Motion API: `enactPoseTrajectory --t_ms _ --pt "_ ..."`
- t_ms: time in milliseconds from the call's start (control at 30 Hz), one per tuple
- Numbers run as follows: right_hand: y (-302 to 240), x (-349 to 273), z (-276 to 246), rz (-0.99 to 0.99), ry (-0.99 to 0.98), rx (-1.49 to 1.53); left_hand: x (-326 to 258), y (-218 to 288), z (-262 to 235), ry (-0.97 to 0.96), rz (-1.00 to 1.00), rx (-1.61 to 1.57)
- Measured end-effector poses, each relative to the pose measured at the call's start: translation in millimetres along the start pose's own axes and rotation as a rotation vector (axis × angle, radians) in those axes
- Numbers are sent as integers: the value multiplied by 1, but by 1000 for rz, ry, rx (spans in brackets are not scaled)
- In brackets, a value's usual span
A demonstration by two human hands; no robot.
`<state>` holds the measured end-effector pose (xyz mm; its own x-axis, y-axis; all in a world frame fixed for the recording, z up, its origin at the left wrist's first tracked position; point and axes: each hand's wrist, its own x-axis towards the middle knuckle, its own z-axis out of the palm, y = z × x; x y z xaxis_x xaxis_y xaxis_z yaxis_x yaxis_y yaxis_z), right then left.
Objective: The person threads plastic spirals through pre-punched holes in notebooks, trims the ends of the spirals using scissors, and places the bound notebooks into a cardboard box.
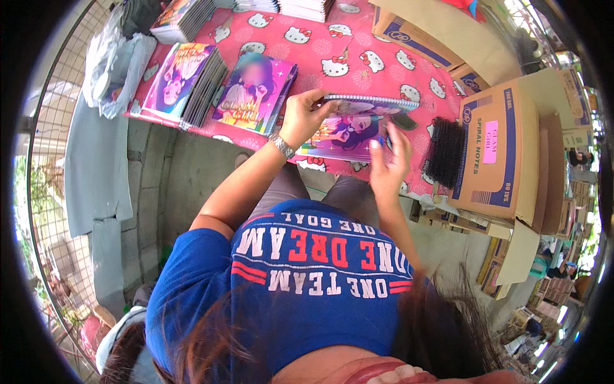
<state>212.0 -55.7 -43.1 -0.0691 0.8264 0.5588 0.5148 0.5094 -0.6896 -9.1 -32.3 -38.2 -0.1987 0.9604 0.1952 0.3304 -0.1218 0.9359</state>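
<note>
The left hand (304, 115) grips the near-left edge of a spiral notebook (358, 121), fingers curled over the upper cover. The right hand (388, 163) rests on the lower colourful page, fingers loosely spread; whether it grips anything is unclear. The notebook lies on the pink table (332, 61), long axis running left to right, its spiral along the far edge. Two notebook stacks (217, 86) lie left; black coils (443, 152) and a cardboard box (495, 150) lie right.
</note>
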Motion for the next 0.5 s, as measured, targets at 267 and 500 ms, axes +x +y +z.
enactPoseTrajectory --t_ms 267,500 --pt "-48 41 35 -268 -233 -138 4 -28 12 180 100 -34" --pt "-40 33 33 687 -519 749 -1 -6 5 139 271 53"
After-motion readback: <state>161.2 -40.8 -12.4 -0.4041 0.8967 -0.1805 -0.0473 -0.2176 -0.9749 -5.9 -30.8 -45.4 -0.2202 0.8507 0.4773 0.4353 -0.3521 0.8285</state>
